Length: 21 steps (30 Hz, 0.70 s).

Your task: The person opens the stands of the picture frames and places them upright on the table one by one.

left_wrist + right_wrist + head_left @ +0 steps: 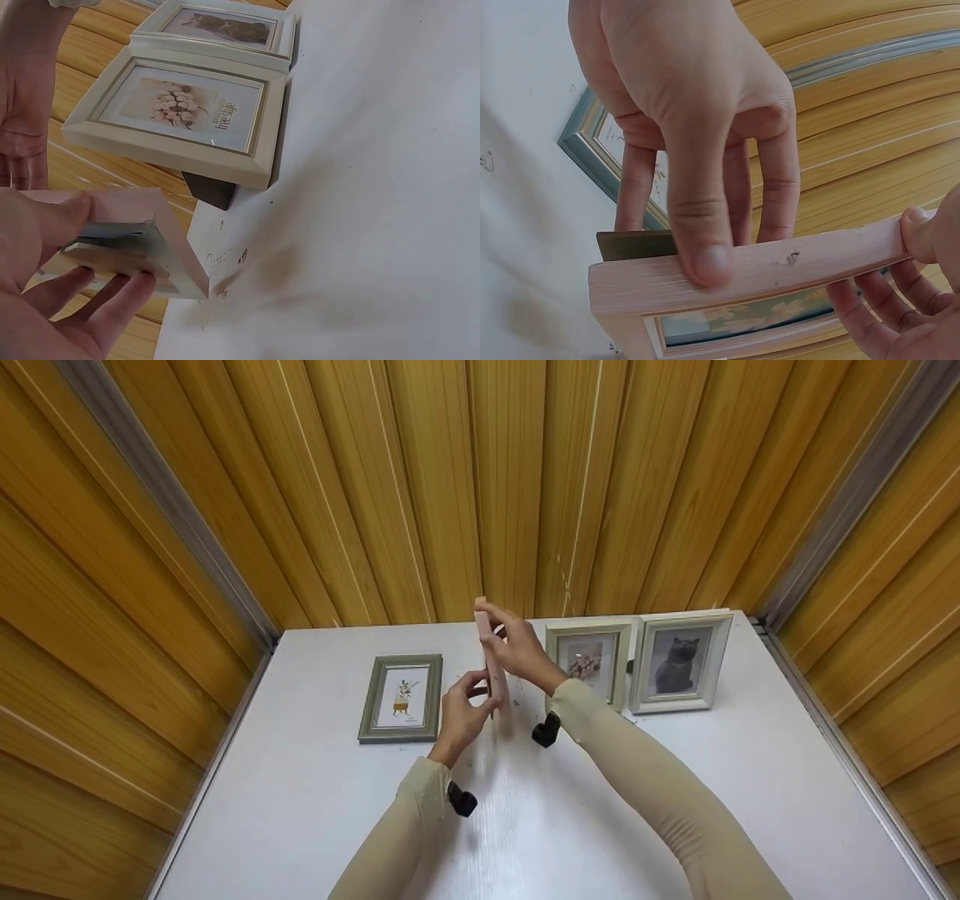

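Note:
A pale pink picture frame (pixel 493 656) is held edge-on in the middle of the head view, over the white table. My left hand (pixel 465 712) grips its near end, the thumb pressed on the pink edge and the fingers on the other side. The frame's far end is held by my right hand (pixel 517 645), with its thumb on the edge and fingers curled behind. In the right wrist view, part of a picture (pixel 757 319) shows inside the frame, below the edge. A dark panel (pixel 634 244) projects beside the left thumb.
A green-grey frame (pixel 401 697) with a plant picture stands on the left. To the right are a cream frame with flowers (pixel 589 660) and a white frame with a grey cat (pixel 682 660). The white table (pixel 315 825) meets a yellow wood-plank wall (pixel 442 487) behind.

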Each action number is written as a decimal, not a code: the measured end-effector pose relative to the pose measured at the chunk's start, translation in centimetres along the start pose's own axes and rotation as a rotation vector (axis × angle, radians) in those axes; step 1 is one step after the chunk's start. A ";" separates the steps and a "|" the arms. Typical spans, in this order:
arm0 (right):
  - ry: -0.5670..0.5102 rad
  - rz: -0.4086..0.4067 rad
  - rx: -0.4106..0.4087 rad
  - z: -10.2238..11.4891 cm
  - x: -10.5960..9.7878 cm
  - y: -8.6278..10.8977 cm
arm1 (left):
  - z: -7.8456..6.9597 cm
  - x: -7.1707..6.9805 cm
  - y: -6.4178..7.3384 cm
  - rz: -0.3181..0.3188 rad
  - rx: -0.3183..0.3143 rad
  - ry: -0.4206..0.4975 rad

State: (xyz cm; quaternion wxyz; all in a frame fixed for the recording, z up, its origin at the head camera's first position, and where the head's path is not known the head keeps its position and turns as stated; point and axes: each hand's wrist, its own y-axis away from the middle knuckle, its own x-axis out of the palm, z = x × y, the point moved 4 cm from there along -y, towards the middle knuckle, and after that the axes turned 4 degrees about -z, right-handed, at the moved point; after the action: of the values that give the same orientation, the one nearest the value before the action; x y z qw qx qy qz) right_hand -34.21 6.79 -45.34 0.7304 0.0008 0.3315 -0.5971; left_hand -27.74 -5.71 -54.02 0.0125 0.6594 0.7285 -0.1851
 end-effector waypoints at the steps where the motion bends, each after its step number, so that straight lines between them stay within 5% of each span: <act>1: -0.002 0.002 -0.001 0.0 0.0 0.0 | 0.1 -0.1 0.0 0.023 0.004 0.003; 8: -0.025 -0.003 -0.026 -0.2 -0.1 -0.1 | 0.2 -0.3 0.1 0.121 0.058 0.059; 17: -0.009 0.009 -0.028 -0.3 0.0 0.0 | -0.5 -0.4 0.6 0.107 0.080 0.055; 21: -0.024 0.020 -0.020 -0.3 0.0 0.0 | 0.7 -0.4 0.4 0.108 0.081 0.065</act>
State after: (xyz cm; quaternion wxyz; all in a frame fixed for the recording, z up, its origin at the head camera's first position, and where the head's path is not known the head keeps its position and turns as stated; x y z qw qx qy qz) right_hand -34.30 6.92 -45.58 0.7403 -0.0102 0.3286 -0.5865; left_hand -27.49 -6.27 -54.66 -0.0278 0.7035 0.6838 -0.1918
